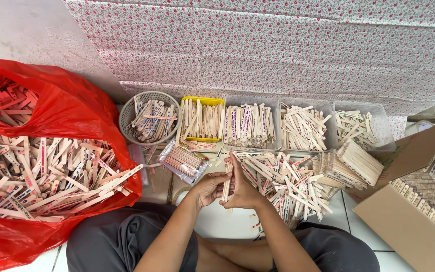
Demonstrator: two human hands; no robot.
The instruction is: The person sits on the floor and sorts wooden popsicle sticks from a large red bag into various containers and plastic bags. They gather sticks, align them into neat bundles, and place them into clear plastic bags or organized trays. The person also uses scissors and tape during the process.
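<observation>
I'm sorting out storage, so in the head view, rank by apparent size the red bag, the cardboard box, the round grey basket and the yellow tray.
1. red bag
2. cardboard box, cut off by the frame, so possibly bigger
3. round grey basket
4. yellow tray, close to the basket

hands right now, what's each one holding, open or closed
Left hand: closed on a small bundle of wooden sticks.
Right hand: closed on the same bundle, fingers wrapped over the sticks.
</observation>
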